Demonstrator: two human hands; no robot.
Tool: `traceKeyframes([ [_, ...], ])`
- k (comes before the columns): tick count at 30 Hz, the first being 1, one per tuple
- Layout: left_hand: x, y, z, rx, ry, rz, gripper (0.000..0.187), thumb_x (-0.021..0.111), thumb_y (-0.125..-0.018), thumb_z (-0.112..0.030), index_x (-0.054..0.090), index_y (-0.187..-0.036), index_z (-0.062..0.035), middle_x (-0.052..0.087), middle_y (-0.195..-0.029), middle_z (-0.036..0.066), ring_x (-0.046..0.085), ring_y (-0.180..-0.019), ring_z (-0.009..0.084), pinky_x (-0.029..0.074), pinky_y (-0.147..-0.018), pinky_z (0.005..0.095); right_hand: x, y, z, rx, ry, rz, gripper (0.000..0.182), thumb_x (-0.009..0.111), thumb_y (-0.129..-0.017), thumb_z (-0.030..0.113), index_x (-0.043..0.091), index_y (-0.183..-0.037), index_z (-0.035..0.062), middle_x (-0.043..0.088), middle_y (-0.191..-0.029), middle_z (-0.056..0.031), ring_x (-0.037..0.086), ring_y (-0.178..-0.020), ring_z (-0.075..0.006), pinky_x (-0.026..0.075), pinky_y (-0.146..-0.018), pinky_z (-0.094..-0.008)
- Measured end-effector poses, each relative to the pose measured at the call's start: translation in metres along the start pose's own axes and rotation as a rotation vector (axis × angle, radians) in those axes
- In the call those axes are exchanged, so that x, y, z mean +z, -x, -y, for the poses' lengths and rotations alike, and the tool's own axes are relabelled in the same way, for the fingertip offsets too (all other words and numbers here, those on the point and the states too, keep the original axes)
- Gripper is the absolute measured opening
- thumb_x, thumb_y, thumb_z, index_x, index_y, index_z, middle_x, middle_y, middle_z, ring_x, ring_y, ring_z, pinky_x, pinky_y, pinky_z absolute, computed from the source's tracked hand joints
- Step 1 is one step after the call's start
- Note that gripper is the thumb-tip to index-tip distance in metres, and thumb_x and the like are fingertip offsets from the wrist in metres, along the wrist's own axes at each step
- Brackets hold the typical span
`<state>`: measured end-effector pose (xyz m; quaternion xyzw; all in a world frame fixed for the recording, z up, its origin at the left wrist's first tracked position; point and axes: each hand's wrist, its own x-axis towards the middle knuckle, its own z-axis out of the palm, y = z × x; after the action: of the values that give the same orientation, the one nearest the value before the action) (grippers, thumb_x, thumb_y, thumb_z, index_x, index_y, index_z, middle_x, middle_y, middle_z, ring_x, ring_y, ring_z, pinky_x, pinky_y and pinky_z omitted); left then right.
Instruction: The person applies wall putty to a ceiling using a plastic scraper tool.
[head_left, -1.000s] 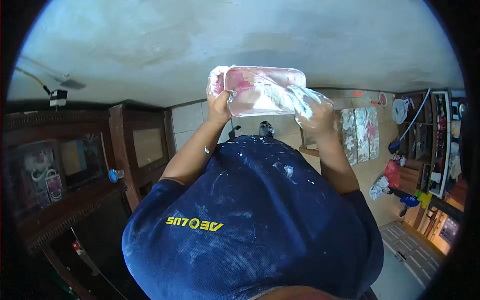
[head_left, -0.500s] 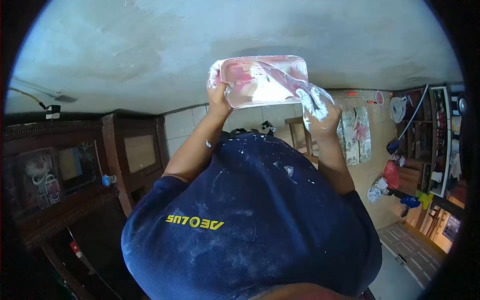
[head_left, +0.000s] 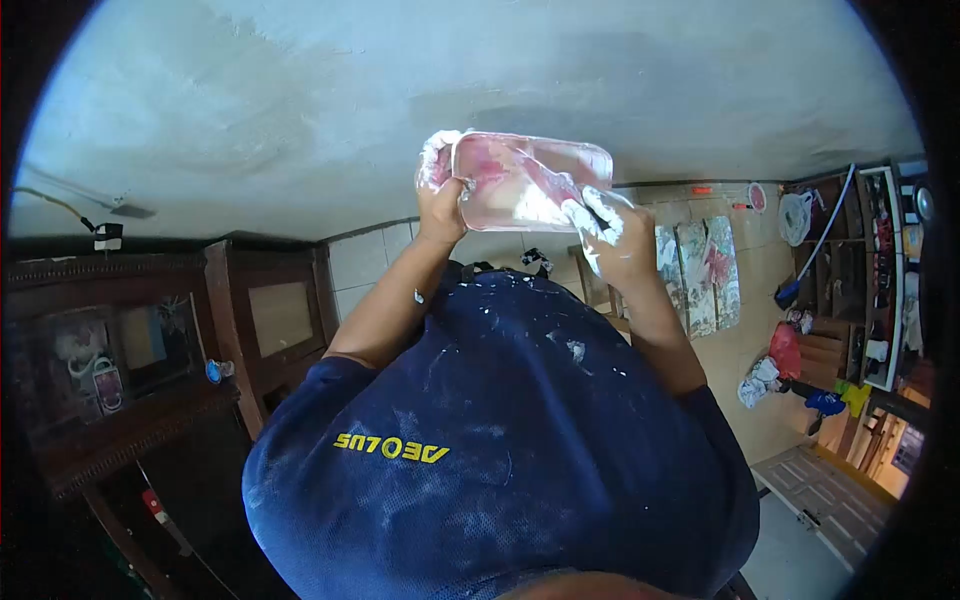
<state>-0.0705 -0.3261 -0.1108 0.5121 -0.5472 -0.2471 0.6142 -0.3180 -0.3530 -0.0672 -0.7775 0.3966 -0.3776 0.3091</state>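
Observation:
A shallow rectangular tray (head_left: 590, 157), smeared with pink and white paste, is held up near the wall. Around its left end wraps my left hand (head_left: 441, 190), its fingers coated in white. My right hand (head_left: 612, 232), also white on the fingers, grips a flat scraper (head_left: 545, 178) whose pinkish blade reaches into the tray. Part of the scraper is hidden by the right fingers.
A grey-blue plastered wall (head_left: 300, 100) spans the top. Dark wooden cabinets (head_left: 218, 300) stand at left. On the right are shelves (head_left: 845, 260), a red bag (head_left: 784, 350), paint-stained boards (head_left: 705, 275) on the tiled floor and a grey door (head_left: 815, 495).
The tray has moved slightly down in the view and tilted. My right hand has shifted left and down, bringing the scraper further left across the tray.

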Motion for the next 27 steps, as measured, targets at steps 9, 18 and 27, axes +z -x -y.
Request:
traceKeyframes([
  [9,0.000,-0.010,0.001,-0.082,0.269,-0.019,0.040,0.045,-0.074,-0.011,0.053,-0.110,0.0044,0.055,-0.111,0.013,0.053,-0.104,0.0215,0.040,-0.092,0.0320,-0.041,-0.016,0.016,-0.544,0.158,-0.254,0.029,0.065,-0.063,0.000,0.066,-0.093,-0.0034,0.068,-0.095,-0.0171,0.067,-0.082,-0.0299,0.054,-0.074,-0.0353],
  [18,-0.010,-0.017,0.004,0.046,-0.017,0.127,0.045,0.047,-0.086,-0.031,0.052,-0.113,0.0032,0.056,-0.111,0.012,0.055,-0.102,0.0214,0.042,-0.090,0.0334,-0.024,-0.027,0.022,-0.300,0.309,0.240,0.046,0.066,-0.064,0.018,0.063,-0.109,0.0069,0.064,-0.103,-0.0187,0.062,-0.092,-0.0349,0.050,-0.082,-0.0431],
  [27,-0.004,-0.012,-0.006,-0.182,0.290,-0.001,0.046,0.047,-0.071,-0.013,0.048,-0.113,0.0042,0.054,-0.110,0.012,0.053,-0.100,0.0184,0.044,-0.088,0.0319,-0.016,-0.047,0.022,-0.294,0.339,0.387,0.040,0.064,-0.065,0.013,0.065,-0.104,0.0053,0.066,-0.092,-0.0197,0.062,-0.083,-0.0386,0.049,-0.075,-0.0421],
])
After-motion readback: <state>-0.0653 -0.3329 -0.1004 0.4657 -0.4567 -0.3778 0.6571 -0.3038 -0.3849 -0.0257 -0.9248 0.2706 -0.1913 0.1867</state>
